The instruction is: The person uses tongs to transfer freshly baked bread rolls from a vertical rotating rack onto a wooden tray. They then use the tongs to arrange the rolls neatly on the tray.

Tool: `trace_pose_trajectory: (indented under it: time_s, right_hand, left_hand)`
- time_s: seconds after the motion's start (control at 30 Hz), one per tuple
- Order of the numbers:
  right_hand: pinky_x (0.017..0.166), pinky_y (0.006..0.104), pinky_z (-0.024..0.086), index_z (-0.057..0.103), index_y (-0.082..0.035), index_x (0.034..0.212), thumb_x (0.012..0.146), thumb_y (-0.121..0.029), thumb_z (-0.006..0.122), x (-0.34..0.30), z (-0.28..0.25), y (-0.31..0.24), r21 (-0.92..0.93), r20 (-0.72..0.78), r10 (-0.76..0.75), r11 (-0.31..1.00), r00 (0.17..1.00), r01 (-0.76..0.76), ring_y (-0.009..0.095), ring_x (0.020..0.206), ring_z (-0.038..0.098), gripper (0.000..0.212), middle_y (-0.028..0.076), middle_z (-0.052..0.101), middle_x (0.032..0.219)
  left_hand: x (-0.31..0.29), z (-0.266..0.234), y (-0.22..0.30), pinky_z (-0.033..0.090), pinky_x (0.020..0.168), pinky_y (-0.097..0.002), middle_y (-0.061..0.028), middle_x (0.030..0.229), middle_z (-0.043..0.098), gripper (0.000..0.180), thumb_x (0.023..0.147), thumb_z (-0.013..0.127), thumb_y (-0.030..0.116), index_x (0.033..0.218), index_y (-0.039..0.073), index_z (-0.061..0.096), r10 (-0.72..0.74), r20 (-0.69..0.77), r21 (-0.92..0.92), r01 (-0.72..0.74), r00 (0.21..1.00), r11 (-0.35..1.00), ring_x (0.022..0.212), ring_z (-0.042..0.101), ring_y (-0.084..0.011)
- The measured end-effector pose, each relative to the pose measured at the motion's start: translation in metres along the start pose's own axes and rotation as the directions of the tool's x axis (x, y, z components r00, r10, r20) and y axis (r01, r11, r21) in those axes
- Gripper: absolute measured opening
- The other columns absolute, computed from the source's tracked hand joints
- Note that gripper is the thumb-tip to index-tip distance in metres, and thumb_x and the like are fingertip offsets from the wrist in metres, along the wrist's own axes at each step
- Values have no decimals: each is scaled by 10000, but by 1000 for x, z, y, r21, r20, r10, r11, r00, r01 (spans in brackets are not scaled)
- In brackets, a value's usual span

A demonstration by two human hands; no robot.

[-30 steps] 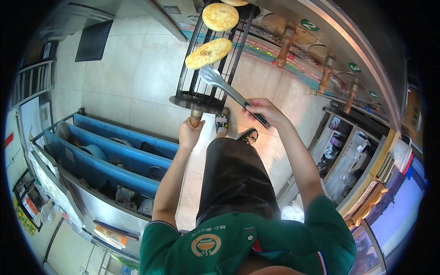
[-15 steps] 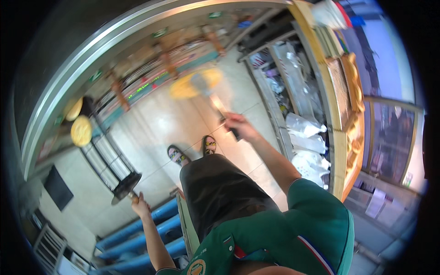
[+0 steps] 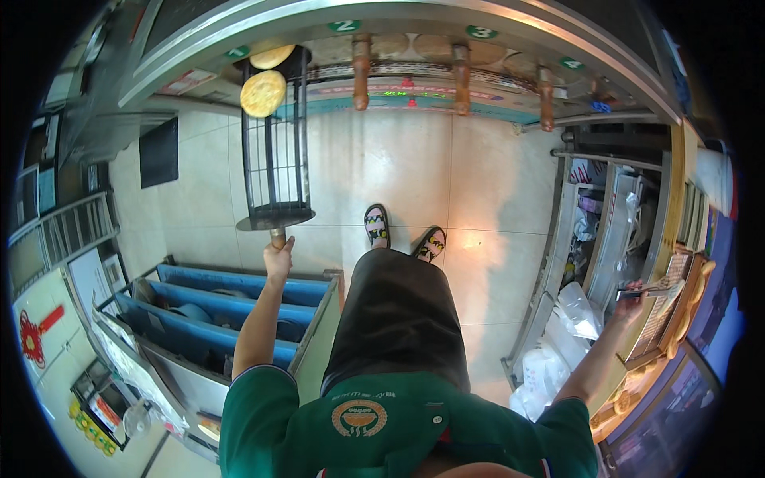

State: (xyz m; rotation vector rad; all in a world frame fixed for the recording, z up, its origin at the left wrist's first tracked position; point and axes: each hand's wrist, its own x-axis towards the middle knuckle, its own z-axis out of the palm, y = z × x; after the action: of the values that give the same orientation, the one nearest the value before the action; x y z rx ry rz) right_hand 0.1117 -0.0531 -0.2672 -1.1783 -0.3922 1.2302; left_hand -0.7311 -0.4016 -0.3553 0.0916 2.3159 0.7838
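My left hand (image 3: 277,259) is closed round the wooden handle of a long metal rack (image 3: 275,217), which has a dark plate at its near end. The rack extends out from an opening in the front of the oven. Near its far end lies a round golden flatbread (image 3: 263,93), with another flatbread (image 3: 272,56) just behind it. At far right, my right hand (image 3: 629,307) grips a metal tool (image 3: 660,290) with a dark handle, tongs or a spatula. Its end reaches over a woven tray (image 3: 655,315) beside golden-brown breads (image 3: 701,287); whether it holds anything is unclear.
Several wooden handles, one (image 3: 460,80) among them, stick out from the oven front ahead. Left of me stands a frame with blue troughs (image 3: 211,315). Shelves holding plastic bags (image 3: 580,307) line the right side. Pale tiled floor (image 3: 335,159) lies between.
My right hand has moved from the middle to the far right, over the tray. The flatbread at its tool no longer shows there. My left hand keeps the rack; the view has turned.
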Motion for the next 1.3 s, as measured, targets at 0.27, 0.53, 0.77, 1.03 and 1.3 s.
trace_pose_trajectory:
  time_s: [0.27, 0.53, 0.77, 1.03, 1.3]
  right_hand:
    - [640, 241, 473, 630, -42, 943, 919, -121, 568, -167, 185, 231, -689, 332, 400, 721, 854, -70, 110, 713, 571, 104, 68, 649, 920]
    - [592, 199, 454, 581, 51, 1127, 904, -148, 590, -270, 393, 383, -939, 319, 948, 319, 17, -129, 69, 691, 562, 299, 42, 634, 886]
    - [630, 222, 472, 620, -10, 1079, 910, -148, 585, -306, 500, 465, -901, 397, 918, 392, 11, -185, 70, 691, 564, 221, 35, 655, 917]
    - [650, 280, 496, 647, -102, 1130, 710, -56, 691, -317, 508, 435, 128, 987, 91, 41, -132, 991, 167, 756, 613, 424, 22, 652, 947]
    - [651, 232, 497, 621, 13, 1146, 784, 25, 648, -335, 478, 441, -509, 852, 441, 568, 282, 647, 127, 725, 609, 363, 23, 667, 901]
  left_hand:
    - [6, 12, -32, 437, 514, -385, -142, 524, 545, 339, 795, 732, 249, 671, -31, 585, 123, -36, 55, -121, 992, 991, 468, 500, -224]
    - [-36, 9, -69, 501, 596, -413, -240, 692, 628, 338, 751, 755, 267, 739, -48, 636, 188, -89, 127, -176, 978, 976, 712, 636, -418]
    - [-35, 7, -73, 514, 667, -430, -256, 772, 643, 311, 738, 739, 245, 788, -49, 649, 130, -74, 133, -119, 989, 984, 780, 636, -422]
    - [-35, 4, -82, 512, 671, -406, -243, 770, 649, 250, 757, 722, 188, 836, -38, 650, 65, -17, 146, -62, 998, 987, 782, 658, -386]
    - [-34, 2, -81, 513, 683, -436, -239, 796, 649, 277, 744, 716, 237, 835, -15, 644, 48, -42, 130, -42, 998, 991, 787, 634, -414]
